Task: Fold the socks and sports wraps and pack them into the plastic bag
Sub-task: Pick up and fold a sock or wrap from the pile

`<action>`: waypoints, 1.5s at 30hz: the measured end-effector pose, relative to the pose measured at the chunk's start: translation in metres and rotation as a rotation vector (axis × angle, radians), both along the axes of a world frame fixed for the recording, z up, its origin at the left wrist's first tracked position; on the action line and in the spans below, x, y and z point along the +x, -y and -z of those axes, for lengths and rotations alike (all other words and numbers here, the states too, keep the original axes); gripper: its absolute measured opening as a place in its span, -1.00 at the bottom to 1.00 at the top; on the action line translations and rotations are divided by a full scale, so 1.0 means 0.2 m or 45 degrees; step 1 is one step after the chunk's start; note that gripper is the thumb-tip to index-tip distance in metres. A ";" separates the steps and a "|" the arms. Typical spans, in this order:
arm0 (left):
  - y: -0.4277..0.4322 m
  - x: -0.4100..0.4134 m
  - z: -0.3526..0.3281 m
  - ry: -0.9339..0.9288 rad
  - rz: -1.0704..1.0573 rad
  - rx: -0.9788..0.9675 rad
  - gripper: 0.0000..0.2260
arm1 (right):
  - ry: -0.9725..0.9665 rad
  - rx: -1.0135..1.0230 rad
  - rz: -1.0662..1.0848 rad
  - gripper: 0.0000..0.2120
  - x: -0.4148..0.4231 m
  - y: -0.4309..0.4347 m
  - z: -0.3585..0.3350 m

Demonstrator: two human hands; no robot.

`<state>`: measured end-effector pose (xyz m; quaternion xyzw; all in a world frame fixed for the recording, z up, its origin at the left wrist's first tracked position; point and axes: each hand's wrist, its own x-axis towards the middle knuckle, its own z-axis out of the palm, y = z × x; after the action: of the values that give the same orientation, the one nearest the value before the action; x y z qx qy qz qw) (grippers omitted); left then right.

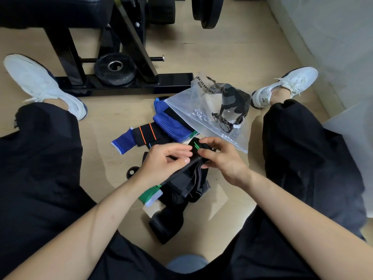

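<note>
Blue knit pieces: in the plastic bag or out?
Out. The blue knit pieces lie on the floor against the plastic bag's edge, outside it.

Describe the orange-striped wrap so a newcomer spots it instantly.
Start at the black weight-machine base. Nearer the person, left of the plastic bag, a black wrap lies between blue knit pieces. Only it carries two thin orange stripes.

Plastic bag [203,116] lies right of wraps [149,134]
</note>
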<state>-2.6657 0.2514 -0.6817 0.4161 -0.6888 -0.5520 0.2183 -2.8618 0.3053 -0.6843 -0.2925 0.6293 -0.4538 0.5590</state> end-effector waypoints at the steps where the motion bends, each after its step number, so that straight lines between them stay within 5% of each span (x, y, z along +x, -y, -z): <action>1: 0.02 0.02 -0.01 -0.013 -0.026 -0.028 -0.71 | 0.041 0.003 0.046 -0.79 -0.01 0.01 -0.01; 5: 0.09 0.10 -0.03 0.095 -0.073 -0.139 -0.50 | 0.266 0.043 0.222 -0.88 -0.08 0.04 -0.05; 8: 0.10 0.10 -0.02 0.015 -0.127 0.126 -0.44 | 0.486 0.090 0.336 -0.89 -0.13 0.05 -0.06; 11: 0.07 0.05 -0.01 -0.152 -0.188 0.350 -0.60 | 0.594 0.110 0.385 -0.90 -0.14 0.04 -0.06; 15: 0.06 0.01 0.00 -0.254 -0.330 0.470 -0.65 | 0.621 0.121 0.376 -0.87 -0.15 0.04 -0.04; 23: 0.11 0.07 -0.03 -0.330 -0.363 0.221 -0.64 | 0.491 0.277 0.249 -0.91 -0.14 0.04 -0.05; 29: 0.14 0.08 -0.06 -0.483 -0.235 0.479 -0.67 | 0.572 0.277 0.298 -0.90 -0.17 0.05 -0.05; 35: 0.11 0.07 -0.06 -0.190 -0.225 0.146 -0.86 | 0.498 0.251 0.167 -0.81 -0.17 0.04 -0.04; 45: 0.07 0.07 -0.07 0.058 0.280 -0.025 -0.54 | 0.355 0.023 0.074 -0.70 -0.15 0.03 -0.02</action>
<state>-2.6519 0.2372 -0.6668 0.3483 -0.7405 -0.5562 0.1448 -2.8926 0.2997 -0.6809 -0.2034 0.5577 -0.5003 0.6303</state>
